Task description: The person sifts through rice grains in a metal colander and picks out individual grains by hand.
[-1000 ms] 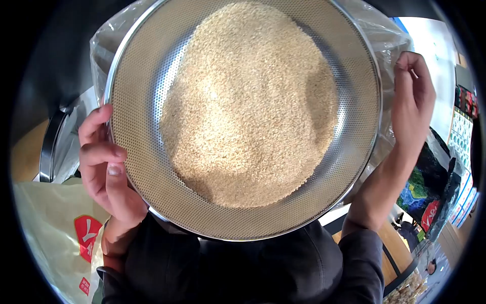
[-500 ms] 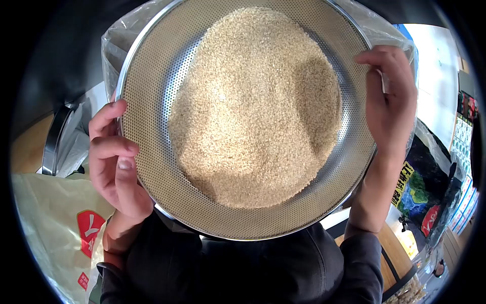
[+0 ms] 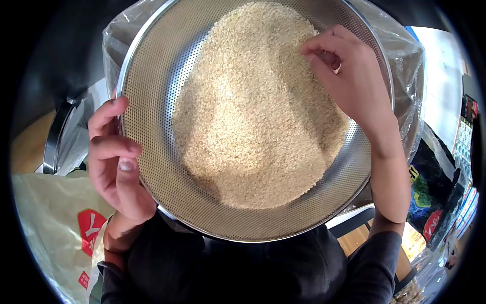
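A round steel sieve (image 3: 152, 131) with a perforated wall fills the middle of the head view, holding a broad heap of pale brown rice (image 3: 248, 116). My left hand (image 3: 114, 157) grips the sieve's left rim, fingers curled over its edge. Over the right side of the heap is my right hand (image 3: 354, 76), its thumb and forefinger drawn together in a pinch close to the grains. Whatever sits between those fingertips is too small to make out. The sieve's far rim is cut off by the top of the view.
Clear plastic film (image 3: 407, 76) lies behind and beside the sieve. A cream bag with a red label (image 3: 55, 218) stands at the lower left. At the right are a dark printed bag (image 3: 430, 187) and a white surface (image 3: 438, 76). Wooden surfaces show at both sides.
My right hand has left the sieve's right rim and moved inward over the rice, fingertips pinched. My left hand stays on the left rim. The sieve has barely shifted.
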Available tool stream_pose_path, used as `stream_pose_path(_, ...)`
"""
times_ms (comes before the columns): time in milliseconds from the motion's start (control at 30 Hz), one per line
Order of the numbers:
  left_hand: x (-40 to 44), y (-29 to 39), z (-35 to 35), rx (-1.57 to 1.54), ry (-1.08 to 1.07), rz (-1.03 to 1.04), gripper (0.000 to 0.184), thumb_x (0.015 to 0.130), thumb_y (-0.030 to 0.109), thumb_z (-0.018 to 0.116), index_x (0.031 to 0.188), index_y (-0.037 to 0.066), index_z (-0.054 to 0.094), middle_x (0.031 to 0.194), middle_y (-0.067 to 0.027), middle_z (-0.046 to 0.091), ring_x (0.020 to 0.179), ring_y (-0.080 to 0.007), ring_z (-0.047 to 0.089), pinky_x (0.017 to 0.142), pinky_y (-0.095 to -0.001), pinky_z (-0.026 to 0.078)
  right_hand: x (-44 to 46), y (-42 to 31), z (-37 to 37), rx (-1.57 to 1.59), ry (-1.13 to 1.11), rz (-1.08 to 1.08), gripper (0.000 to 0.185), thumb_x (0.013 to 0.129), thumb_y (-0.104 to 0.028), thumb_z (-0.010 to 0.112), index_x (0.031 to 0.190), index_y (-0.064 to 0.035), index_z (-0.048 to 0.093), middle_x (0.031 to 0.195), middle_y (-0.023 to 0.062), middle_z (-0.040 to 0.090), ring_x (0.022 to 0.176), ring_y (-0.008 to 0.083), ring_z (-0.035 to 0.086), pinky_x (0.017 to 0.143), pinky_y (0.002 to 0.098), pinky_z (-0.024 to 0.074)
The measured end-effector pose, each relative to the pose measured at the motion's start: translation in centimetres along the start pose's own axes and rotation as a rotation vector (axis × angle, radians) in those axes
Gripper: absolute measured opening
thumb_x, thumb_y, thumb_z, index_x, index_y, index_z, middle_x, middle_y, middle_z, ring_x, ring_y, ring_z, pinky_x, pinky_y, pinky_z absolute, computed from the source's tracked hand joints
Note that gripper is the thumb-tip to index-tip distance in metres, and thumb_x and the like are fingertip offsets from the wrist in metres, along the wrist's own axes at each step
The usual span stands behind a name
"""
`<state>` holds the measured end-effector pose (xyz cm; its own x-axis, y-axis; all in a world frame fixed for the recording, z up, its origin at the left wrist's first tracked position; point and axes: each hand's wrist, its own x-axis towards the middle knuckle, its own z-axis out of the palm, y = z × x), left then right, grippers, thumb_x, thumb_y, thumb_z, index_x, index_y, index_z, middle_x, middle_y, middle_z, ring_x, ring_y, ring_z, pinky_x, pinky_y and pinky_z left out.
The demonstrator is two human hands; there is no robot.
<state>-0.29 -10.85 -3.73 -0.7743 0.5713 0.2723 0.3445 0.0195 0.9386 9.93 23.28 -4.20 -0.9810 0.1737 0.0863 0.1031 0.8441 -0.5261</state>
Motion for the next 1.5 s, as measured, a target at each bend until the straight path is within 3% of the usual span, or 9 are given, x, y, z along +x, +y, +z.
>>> stream_pose_path(100,0.1,0.2,-0.2,0.023,-0.004,-0.006,0.012,0.098,0.012,0.049,0.096,0.005,0.058,0.146,-0.0273,0.049,0.139,-0.0386,0.047,0.118,-0.0517,0.033,-0.1,0.0,0.4,-0.022,0.001,-0.002,0.012,0.083,-0.003,0.073,0.094,-0.0008,0.075,0.089,0.0144,0.066,0.077,0.0324,0.067,0.072,0.0409,0.0534)
stream_pose_path(300,0.1,-0.1,0.1,-0.011,0.009,0.017,0.013,0.1,0.014,0.05,0.096,0.005,0.058,0.145,-0.0282,0.049,0.141,-0.0399,0.046,0.119,-0.0528,0.032,-0.1,-0.4,0.3,-0.062,-0.029,0.012,0.015,0.079,-0.004,0.075,0.093,-0.0008,0.075,0.088,0.0142,0.067,0.079,0.0314,0.069,0.075,0.0399,0.0549)
stream_pose_path(433,0.0,-0.2,-0.3,0.043,-0.051,0.017,0.012,0.099,0.014,0.044,0.098,0.007,0.054,0.151,-0.0229,0.044,0.144,-0.0394,0.042,0.119,-0.0525,0.032,-0.1,-0.4,0.5,-0.038,-0.046,0.027,0.014,0.078,-0.004,0.075,0.092,-0.0004,0.076,0.088,0.0139,0.067,0.08,0.0306,0.07,0.077,0.0388,0.056)
stream_pose_path(767,-0.1,-0.2,-0.4,0.083,-0.053,0.005,0.012,0.1,0.016,0.046,0.099,0.007,0.054,0.152,-0.023,0.043,0.144,-0.04,0.042,0.119,-0.0529,0.031,-0.1,-0.2,1.0,-0.074,-0.026,0.012,0.011,0.08,-0.006,0.075,0.09,-0.0011,0.076,0.088,0.0132,0.068,0.079,0.0299,0.071,0.076,0.0389,0.0569)
stream_pose_path(833,-0.1,-0.5,0.0,0.006,0.012,0.044,0.012,0.098,0.012,0.049,0.098,0.005,0.058,0.145,-0.029,0.049,0.14,-0.0389,0.047,0.119,-0.0524,0.031,-0.1,0.0,1.2,-0.062,-0.02,0.003,0.01,0.08,-0.006,0.075,0.089,-0.0013,0.076,0.087,0.0131,0.068,0.079,0.0301,0.07,0.076,0.0393,0.0567)
stream_pose_path(1167,0.1,-0.4,-0.3,0.004,-0.01,0.046,0.011,0.099,0.013,0.049,0.099,0.006,0.057,0.145,-0.0288,0.049,0.14,-0.0391,0.047,0.119,-0.0527,0.031,-0.1,-0.1,1.6,-0.109,-0.003,-0.012,0.007,0.08,-0.006,0.073,0.086,-0.0025,0.075,0.082,0.0129,0.064,0.076,0.0313,0.068,0.073,0.0422,0.0554)
stream_pose_path(1267,0.0,-0.3,-0.5,0.104,-0.055,0.021,0.012,0.098,0.017,0.045,0.099,0.008,0.053,0.151,-0.0245,0.044,0.141,-0.0382,0.044,0.118,-0.0524,0.035,-0.1,-0.2,1.6,-0.105,-0.01,-0.01,0.008,0.08,-0.007,0.073,0.086,-0.0019,0.074,0.082,0.0132,0.065,0.075,0.0317,0.068,0.073,0.0424,0.0556)
stream_pose_path(1433,0.0,-0.6,-0.2,0.012,-0.003,0.055,0.012,0.099,0.013,0.048,0.099,0.006,0.058,0.145,-0.0291,0.049,0.139,-0.0387,0.048,0.119,-0.0526,0.031,-0.2,-0.3,1.7,-0.094,0.005,-0.002,0.009,0.081,-0.008,0.073,0.086,-0.0006,0.074,0.082,0.0139,0.065,0.076,0.0318,0.069,0.073,0.0424,0.0561)
stream_pose_path(1500,0.1,-0.1,-0.4,0.056,-0.041,0.029,0.012,0.099,0.014,0.046,0.099,0.007,0.056,0.148,-0.0263,0.046,0.141,-0.0392,0.045,0.12,-0.0531,0.03,-0.3,-0.1,1.7,-0.153,-0.023,-0.022,0.01,0.085,-0.009,0.074,0.093,-0.0018,0.076,0.091,0.0088,0.068,0.073,0.0227,0.069,0.066,0.0352,0.0546)
